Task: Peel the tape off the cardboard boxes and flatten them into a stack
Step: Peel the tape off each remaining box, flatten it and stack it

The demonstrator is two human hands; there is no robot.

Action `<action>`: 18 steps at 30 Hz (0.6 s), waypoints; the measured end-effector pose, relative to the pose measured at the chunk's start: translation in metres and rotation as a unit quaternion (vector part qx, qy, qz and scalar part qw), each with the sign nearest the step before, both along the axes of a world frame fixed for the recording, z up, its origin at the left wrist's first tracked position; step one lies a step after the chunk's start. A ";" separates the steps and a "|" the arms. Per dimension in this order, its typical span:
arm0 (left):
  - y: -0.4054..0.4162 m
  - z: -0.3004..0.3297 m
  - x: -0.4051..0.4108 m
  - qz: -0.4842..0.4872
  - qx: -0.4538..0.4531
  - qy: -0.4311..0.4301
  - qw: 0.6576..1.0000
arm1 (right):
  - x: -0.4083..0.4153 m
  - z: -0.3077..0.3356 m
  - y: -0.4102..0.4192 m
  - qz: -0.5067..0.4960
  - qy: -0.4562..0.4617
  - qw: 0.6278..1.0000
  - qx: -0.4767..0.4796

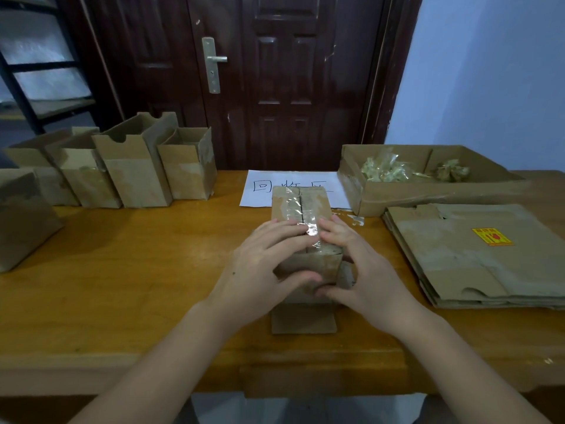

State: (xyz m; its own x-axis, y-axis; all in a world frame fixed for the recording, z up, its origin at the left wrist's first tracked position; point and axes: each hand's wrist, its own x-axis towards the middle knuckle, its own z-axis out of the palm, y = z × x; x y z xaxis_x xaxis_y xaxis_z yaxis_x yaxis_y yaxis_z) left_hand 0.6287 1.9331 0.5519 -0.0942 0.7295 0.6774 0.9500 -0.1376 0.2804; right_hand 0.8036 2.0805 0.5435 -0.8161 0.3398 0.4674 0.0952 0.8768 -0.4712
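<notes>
Matt brown cardboard box (301, 209), glossy clear tape (308, 218), seemingly varnished wooden table (137, 270).

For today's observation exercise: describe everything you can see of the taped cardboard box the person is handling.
The taped cardboard box is small, brown and worn, lying on the wooden table in front of a handwritten paper sign. Clear, wrinkled tape runs along its top seam, still stuck on. The left hand and right hand grip its near end from either side. A loose flap shows beneath.
</notes>
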 end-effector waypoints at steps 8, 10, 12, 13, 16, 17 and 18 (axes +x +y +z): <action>0.009 -0.010 0.013 0.011 0.053 -0.006 0.999 | 0.000 0.003 -0.004 0.000 -0.004 1.000 -0.014; 0.009 -0.009 0.012 0.013 0.056 0.004 0.998 | 0.000 0.004 -0.005 0.001 -0.001 1.000 -0.017; 0.009 -0.009 0.012 0.015 0.056 0.015 0.998 | 0.001 0.004 -0.005 0.003 0.002 1.000 -0.020; 0.009 -0.009 0.012 0.016 0.054 0.021 0.998 | 0.001 0.004 -0.005 0.003 0.002 1.000 -0.021; 0.009 -0.008 0.012 0.028 0.035 0.036 0.998 | 0.000 0.004 -0.006 0.003 0.002 1.000 -0.017; 0.009 -0.008 0.013 0.034 0.030 0.040 0.998 | 0.001 0.004 -0.006 0.004 0.002 1.000 -0.018; 0.010 -0.007 0.014 0.040 0.028 0.043 0.998 | 0.000 0.004 -0.006 0.004 0.004 1.000 -0.019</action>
State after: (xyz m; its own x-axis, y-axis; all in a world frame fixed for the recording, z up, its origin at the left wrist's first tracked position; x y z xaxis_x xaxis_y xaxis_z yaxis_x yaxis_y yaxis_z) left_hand 0.6425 1.9427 0.5448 -0.0906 0.6834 0.7244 0.9786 -0.0738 0.1921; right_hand 0.8041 2.0746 0.5473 -0.8146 0.3510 0.4617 0.0844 0.8593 -0.5044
